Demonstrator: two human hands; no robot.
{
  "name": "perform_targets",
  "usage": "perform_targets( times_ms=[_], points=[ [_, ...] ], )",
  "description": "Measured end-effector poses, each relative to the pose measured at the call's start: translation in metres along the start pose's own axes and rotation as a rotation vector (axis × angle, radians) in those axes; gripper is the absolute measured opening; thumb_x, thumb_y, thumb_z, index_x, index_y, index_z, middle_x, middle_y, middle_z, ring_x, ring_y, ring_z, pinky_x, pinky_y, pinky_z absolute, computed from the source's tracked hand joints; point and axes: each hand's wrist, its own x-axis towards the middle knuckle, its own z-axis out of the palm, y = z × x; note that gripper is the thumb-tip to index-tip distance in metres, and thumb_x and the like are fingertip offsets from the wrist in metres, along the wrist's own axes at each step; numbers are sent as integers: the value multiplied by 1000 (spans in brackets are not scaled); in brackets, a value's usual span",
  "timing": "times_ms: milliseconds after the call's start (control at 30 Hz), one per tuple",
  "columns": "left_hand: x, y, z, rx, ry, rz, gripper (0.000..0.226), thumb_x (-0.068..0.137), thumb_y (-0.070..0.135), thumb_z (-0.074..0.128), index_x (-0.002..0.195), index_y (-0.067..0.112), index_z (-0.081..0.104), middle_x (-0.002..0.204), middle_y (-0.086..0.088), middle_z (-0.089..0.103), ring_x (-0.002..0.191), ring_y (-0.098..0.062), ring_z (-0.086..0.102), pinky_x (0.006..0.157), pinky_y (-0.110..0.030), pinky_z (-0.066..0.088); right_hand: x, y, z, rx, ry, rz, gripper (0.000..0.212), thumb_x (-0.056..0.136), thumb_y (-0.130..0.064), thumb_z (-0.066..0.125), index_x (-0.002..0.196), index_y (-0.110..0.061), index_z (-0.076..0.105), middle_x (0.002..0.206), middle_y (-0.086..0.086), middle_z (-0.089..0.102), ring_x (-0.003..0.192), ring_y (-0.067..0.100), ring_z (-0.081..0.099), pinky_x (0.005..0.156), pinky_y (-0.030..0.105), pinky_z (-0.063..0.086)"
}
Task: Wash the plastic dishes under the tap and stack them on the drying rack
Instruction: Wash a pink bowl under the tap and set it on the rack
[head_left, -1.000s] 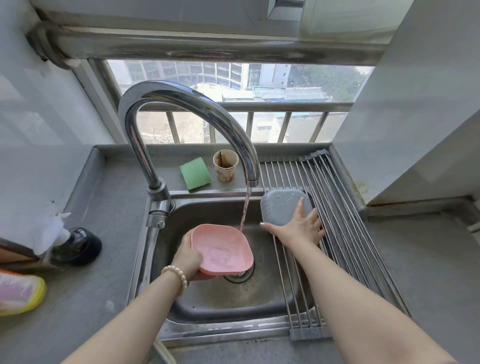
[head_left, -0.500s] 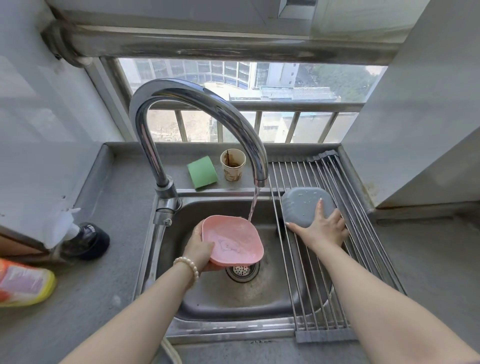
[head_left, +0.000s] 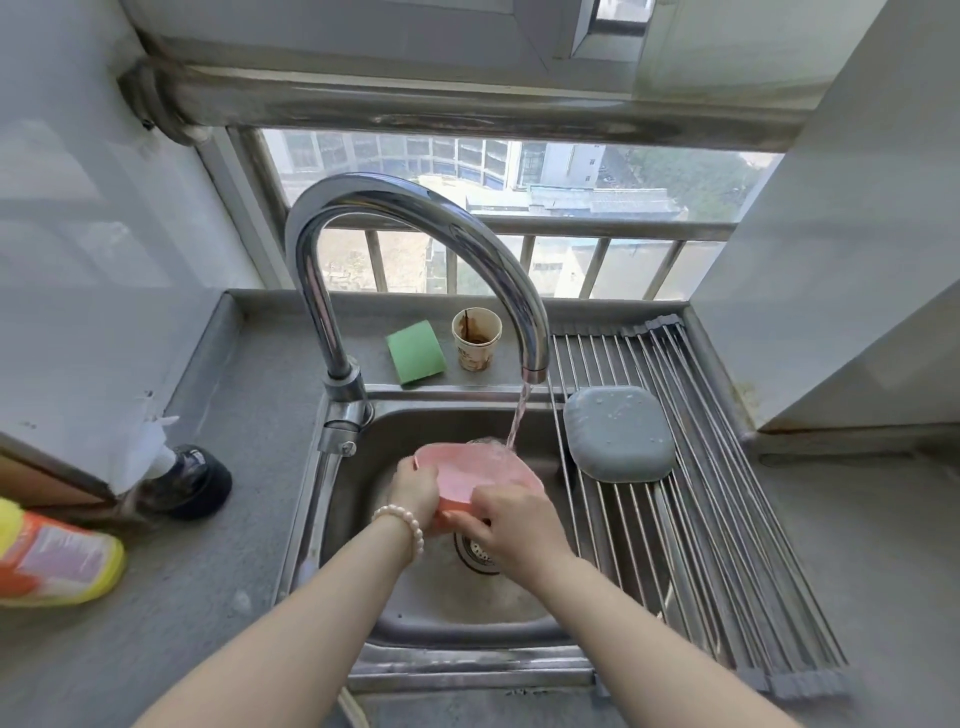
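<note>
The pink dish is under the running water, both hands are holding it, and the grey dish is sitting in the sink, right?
Almost. The grey dish isn't in the sink; the head view shows it upside down on the drying rack. The rest is right: both the left hand and right hand hold the pink dish under the water.

- We hold the dish (head_left: 470, 470) over the sink (head_left: 441, 613), under the tap (head_left: 415, 218).
- A second dish (head_left: 618, 434) lies upturned on the rack (head_left: 727, 545), right of ours.
- Behind the sink, sponge (head_left: 415, 352) left of cup (head_left: 476, 339).
- A bottle (head_left: 52, 553) lies on the worktop (head_left: 218, 597), far left.

Both hands (head_left: 415, 488) (head_left: 511, 514) hold pink dish (head_left: 467, 470) under running tap (head_left: 415, 218).
</note>
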Motion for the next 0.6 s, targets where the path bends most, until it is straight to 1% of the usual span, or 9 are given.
perform_targets(
  times_ms=[67,100,167,233,300,367,433,533,600],
  points=[
    [-15,7,-2,-84,-154,-175,23,98,21,39,102,6,56,85,-16,63,57,-24,63,63,-42,58,2,12,3,-38,205,-60,49,79,-59,45,51,-20,54,52,-2,59,49,20,54,56,27,45],
    [-18,11,-2,-47,-197,-210,30,98,30,41,103,6,57,82,-14,62,60,-23,62,59,-38,57,5,16,0,21,238,-24,48,78,-59,48,47,-23,46,47,-5,52,44,17,48,52,25,39],
    [-18,17,-1,133,-218,-177,55,91,60,42,117,13,53,102,-9,61,87,-26,62,74,-37,54,13,19,-15,215,228,134,55,78,-60,55,45,-23,32,42,-8,39,45,14,37,51,27,29],
    [-11,18,2,212,-193,-5,93,70,86,41,132,17,43,128,-8,53,112,-28,55,93,-41,47,27,25,-28,439,140,283,60,81,-57,63,43,-21,35,42,-8,36,47,14,37,53,31,30],
    [-6,15,1,183,-209,224,116,41,97,47,126,19,48,125,-8,55,110,-25,57,93,-44,49,43,33,-38,624,80,389,57,82,-57,62,46,-18,41,48,-2,42,50,15,42,54,30,33],
    [-9,15,-1,185,-242,327,99,32,88,61,102,17,58,102,-6,63,94,-21,62,83,-39,54,50,37,-45,671,26,421,53,87,-54,59,53,-15,47,54,2,46,54,16,45,55,30,35],
    [-9,15,-3,191,-258,311,79,36,75,69,83,12,59,83,-6,62,80,-22,60,73,-39,50,49,39,-52,642,-12,394,40,95,-35,56,64,-10,59,63,9,55,63,15,49,58,29,37],
    [-4,8,-5,220,-308,219,68,49,69,77,75,10,56,76,-7,59,76,-24,59,70,-41,52,49,35,-72,786,75,386,21,98,-9,48,98,-2,68,89,10,67,84,18,62,73,15,46],
    [-3,4,-4,219,-299,150,50,70,56,73,79,9,58,80,-7,63,79,-27,62,75,-47,57,52,25,-94,939,205,362,30,100,-19,40,102,-7,67,96,8,70,91,18,65,85,29,50]
  ],
)
